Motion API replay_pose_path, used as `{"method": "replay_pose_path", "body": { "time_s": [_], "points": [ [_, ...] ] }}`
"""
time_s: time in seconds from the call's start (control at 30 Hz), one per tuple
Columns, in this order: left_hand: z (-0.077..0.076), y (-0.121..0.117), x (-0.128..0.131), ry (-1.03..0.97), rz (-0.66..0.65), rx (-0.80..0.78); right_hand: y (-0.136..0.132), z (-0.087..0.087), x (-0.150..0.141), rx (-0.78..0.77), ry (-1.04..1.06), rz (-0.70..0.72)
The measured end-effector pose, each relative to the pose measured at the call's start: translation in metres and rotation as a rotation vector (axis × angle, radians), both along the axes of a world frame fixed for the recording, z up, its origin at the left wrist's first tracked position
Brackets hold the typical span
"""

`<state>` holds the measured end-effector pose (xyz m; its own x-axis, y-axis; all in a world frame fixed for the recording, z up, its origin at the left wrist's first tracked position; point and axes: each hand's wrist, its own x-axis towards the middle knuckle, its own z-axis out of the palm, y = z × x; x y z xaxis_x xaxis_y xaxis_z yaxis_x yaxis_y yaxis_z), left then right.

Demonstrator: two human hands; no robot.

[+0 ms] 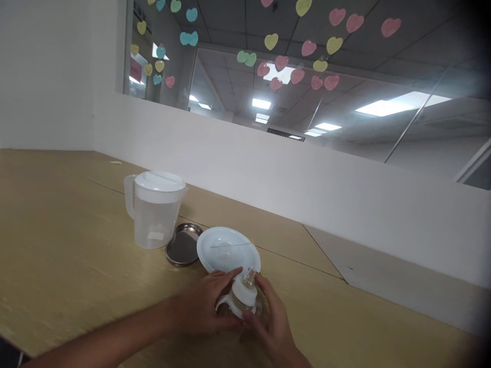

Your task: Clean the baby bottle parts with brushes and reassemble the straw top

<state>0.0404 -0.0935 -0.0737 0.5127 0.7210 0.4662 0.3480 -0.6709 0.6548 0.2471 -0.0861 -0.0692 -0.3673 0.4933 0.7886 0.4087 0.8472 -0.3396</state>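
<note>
While two hands grip it from opposite sides, the baby bottle (244, 292) sits just wearer-side of the white bowl (209, 253).
Long axis tilted, nipple up and slightly right; left hand (197, 309) curled round the handle side, right hand (276, 319) closed opposite, thumb low, both equally near; tabletop (88, 255) beneath.

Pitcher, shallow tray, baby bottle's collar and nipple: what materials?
Pitcher: likely frosted plastic, translucent walls.
Shallow tray: probably polished stainless steel, shiny rim.
Collar: likely smooth plastic, opaque white.
Nipple: clear, glossy; possibly silicone, too small to confirm.
</note>
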Motion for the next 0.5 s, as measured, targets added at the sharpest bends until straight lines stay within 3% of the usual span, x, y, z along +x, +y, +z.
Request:
{"method": "replay_pose_path", "body": {
  "time_s": [0.27,0.5],
  "points": [
    [-0.002,0.002,-0.001,0.024,-0.006,0.015,-0.008,0.004,-0.009,-0.065,0.193,-0.064],
    [-0.001,0.001,0.000,0.028,0.007,0.017,-0.014,0.009,-0.018,-0.225,0.475,0.117]
  ]
}}
